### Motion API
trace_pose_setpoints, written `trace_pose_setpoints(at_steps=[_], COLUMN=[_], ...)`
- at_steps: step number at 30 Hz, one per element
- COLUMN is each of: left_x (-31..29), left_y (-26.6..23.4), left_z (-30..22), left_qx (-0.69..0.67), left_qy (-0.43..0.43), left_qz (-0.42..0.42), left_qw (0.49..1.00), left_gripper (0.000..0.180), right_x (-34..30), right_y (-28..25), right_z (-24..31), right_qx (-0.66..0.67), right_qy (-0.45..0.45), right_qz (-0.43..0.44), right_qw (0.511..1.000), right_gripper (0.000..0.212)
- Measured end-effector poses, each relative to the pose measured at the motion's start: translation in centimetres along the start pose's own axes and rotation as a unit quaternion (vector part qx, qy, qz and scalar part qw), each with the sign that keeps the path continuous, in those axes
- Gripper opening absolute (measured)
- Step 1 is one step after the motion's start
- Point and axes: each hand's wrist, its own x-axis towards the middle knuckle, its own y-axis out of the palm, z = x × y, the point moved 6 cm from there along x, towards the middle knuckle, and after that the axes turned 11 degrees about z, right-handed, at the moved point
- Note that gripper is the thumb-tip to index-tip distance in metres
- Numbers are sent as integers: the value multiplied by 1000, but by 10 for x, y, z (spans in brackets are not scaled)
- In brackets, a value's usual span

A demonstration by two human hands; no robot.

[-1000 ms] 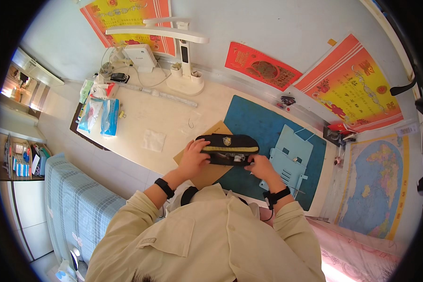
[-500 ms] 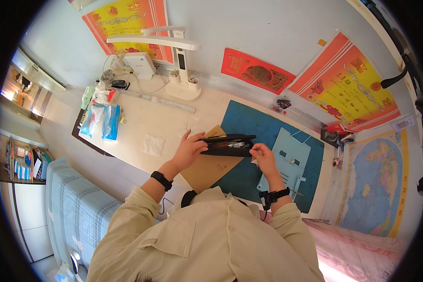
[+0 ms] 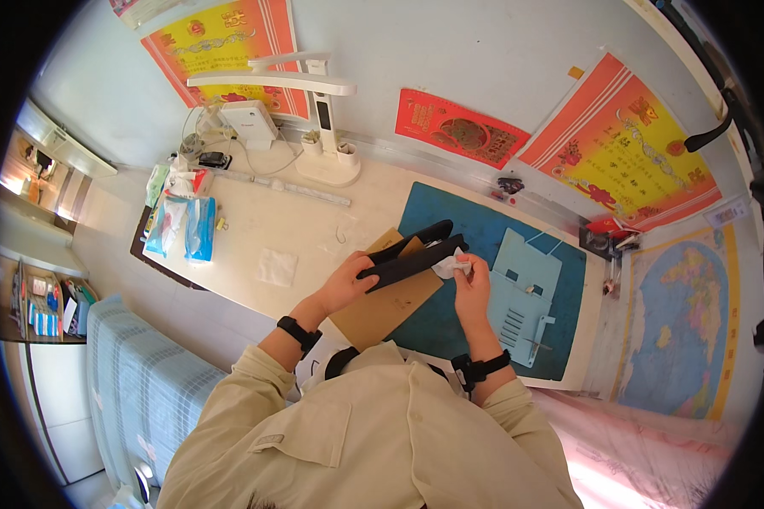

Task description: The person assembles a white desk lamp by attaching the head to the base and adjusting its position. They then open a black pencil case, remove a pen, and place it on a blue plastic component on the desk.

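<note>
A black pencil case [image 3: 414,265] is tilted above the desk, its side turned up so that its contents are mostly hidden. My left hand [image 3: 345,283] grips its left end, with the thumb along the near side. At the case's right end, my right hand [image 3: 474,283] pinches a crumpled white tissue [image 3: 448,266], which touches or nearly touches the black fabric. Beneath the case lies a brown envelope-like sheet [image 3: 380,314], partly over a dark blue mat [image 3: 429,202].
On the mat's right side lies a light blue book stand [image 3: 526,280]. A white desk lamp [image 3: 329,165] stands by the wall. A folded white cloth [image 3: 276,267] lies left of my hands, with a blue tissue pack [image 3: 199,229] farther left.
The pencil case has tipped over, so its open, filled inside no longer shows. My right hand has brought the white tissue up to its right end.
</note>
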Motion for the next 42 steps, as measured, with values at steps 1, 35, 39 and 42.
trace_pose_setpoints(at_steps=[1, 35, 39, 42], left_x=[-1, -21, -22, -27], left_y=[0, 16, 8, 10], left_z=[-2, 3, -17, -23], left_qx=[1, -45, 100, 253], left_qy=[10, -35, 28, 41], left_qz=[-3, 11, 54, 88], left_qw=[1000, 998, 993, 963], left_gripper=[19, 11, 13, 19], right_x=[-3, -19, 8, 5], right_y=[6, 83, 14, -16], right_z=[14, 62, 27, -23], right_qx=[-48, -372, -421, -224], right_qy=[-39, -262, -202, -36], right_qz=[-24, 108, 37, -77], right_qw=[998, 884, 884, 971], right_gripper=[26, 7, 8, 8])
